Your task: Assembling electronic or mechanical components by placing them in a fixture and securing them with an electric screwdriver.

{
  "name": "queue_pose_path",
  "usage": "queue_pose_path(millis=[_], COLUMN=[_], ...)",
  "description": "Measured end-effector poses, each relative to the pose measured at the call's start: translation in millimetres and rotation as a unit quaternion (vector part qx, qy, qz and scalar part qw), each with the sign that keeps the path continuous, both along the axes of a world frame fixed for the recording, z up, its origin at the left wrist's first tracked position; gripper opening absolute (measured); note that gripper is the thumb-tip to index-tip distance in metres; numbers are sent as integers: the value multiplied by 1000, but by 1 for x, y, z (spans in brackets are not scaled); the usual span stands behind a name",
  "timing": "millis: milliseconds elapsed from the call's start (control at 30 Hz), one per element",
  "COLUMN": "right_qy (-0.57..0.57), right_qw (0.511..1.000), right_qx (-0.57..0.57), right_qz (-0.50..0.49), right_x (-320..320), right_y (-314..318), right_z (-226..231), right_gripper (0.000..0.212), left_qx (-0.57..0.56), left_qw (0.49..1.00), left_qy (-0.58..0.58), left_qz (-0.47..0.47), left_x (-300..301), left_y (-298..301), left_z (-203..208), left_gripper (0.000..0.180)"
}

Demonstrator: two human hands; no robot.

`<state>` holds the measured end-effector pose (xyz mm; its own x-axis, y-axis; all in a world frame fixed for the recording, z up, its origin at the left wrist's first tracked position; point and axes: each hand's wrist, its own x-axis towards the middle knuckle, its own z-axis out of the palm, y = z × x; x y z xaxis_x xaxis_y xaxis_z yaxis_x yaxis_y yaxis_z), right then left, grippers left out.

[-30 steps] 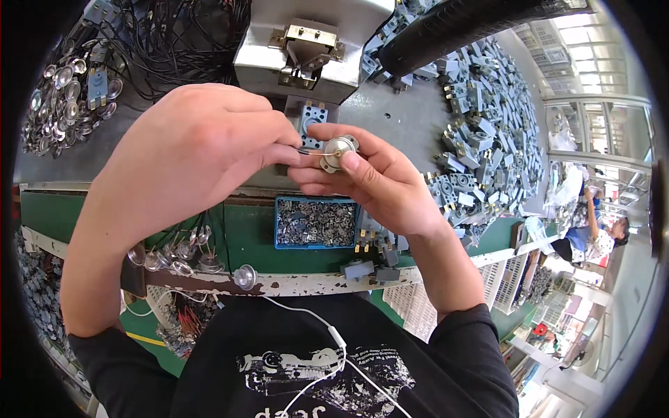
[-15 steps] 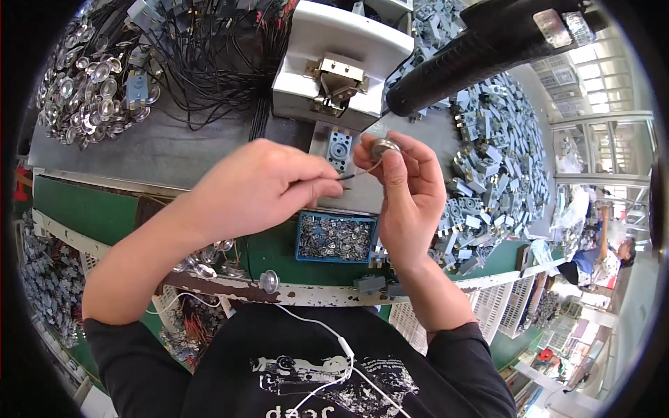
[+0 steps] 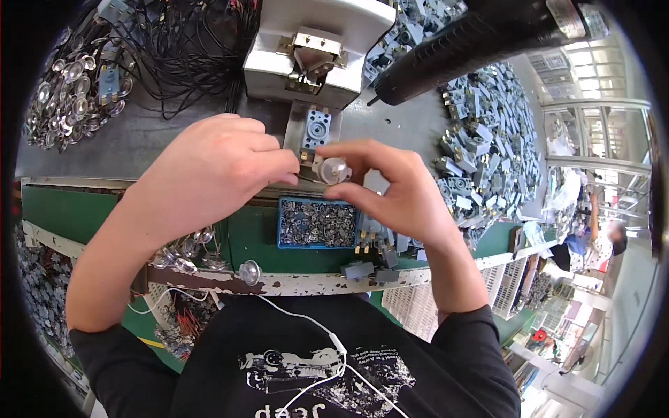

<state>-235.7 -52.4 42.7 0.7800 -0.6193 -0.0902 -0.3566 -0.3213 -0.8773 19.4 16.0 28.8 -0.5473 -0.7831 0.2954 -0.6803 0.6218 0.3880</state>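
Observation:
My right hand [image 3: 394, 182] pinches a small round metal cap [image 3: 333, 171] between thumb and fingers, its shiny round face showing. My left hand [image 3: 230, 167] is closed just left of it, fingertips together on a thin dark wire [image 3: 308, 179] that runs toward the cap. Just beyond the fingers, a grey plastic housing [image 3: 318, 127] with a round hub lies in a metal holder below the press. On the near side of the hands sits a blue tray [image 3: 280, 240] of small metal pieces.
A white press [image 3: 317, 35] stands ahead, and a black power screwdriver [image 3: 446, 59] slants in from the upper right. Grey housings [image 3: 481, 132] are heaped at right; metal caps [image 3: 77, 83] and black wires [image 3: 178, 63] lie at left. Another person [image 3: 592, 244] is far right.
My right hand has moved left and toward me, turning the cap so its face shows. My left hand has shifted slightly left. The whole view has also shifted a little.

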Motion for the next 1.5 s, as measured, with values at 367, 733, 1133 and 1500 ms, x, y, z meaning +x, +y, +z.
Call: queue_pose_path(millis=[367,733,1133,1500], right_qy=[-123,-83,-2,-1], right_qw=[947,918,927,939], right_qx=[294,373,312,276], right_qz=[-42,105,207,206], right_x=[-4,12,27,22], right_y=[4,-35,-52,-50], right_z=[-19,-19,-12,-17], right_gripper=[32,16,10,12], left_qx=[117,7,77,63], left_qw=[976,979,985,987], left_qy=[181,172,152,149], left_qz=[44,-105,-24,-16], left_x=[-7,3,-3,-8], left_y=[1,-10,-4,-6], left_z=[-1,-15,-15,-15], left_gripper=[20,19,23,27])
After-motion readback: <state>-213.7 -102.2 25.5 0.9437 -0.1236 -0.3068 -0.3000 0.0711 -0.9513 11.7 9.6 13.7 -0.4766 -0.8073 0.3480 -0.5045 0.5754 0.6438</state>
